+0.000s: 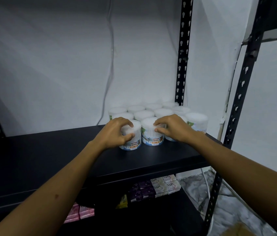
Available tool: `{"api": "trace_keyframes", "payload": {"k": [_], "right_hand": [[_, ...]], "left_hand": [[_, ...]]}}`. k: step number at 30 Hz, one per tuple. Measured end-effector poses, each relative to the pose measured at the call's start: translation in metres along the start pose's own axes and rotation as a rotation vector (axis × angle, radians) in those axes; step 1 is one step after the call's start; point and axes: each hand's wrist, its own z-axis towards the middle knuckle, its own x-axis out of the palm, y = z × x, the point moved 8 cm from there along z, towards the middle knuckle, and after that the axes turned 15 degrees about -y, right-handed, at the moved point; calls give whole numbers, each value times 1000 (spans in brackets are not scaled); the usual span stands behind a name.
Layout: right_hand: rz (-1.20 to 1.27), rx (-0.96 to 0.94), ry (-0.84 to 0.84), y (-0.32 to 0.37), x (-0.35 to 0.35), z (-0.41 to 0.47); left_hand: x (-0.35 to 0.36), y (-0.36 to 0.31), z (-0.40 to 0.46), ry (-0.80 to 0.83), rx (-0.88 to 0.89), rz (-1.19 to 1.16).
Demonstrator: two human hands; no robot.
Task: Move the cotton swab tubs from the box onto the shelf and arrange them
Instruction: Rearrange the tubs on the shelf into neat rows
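Hands (pixel 115 132) (pixel 171 127) each grip a front tub (pixel 132 142) (pixel 152 137) on shelf (pixel 66 154).

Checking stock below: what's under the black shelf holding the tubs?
Under the black shelf sit Lux soap packs, purple packs and pink packs. The shelf and forearms hide the rest.

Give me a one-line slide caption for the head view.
Left hand and right hand each grip a front-row cotton swab tub on the black shelf.
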Motion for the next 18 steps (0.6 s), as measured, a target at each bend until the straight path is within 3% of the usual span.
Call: {"api": "trace_keyframes", "payload": {"k": [18], "right_hand": [[35,0,8,-6,-2,-3]], "left_hand": [[-2,-5,-2,-5,-23,-2]]}}
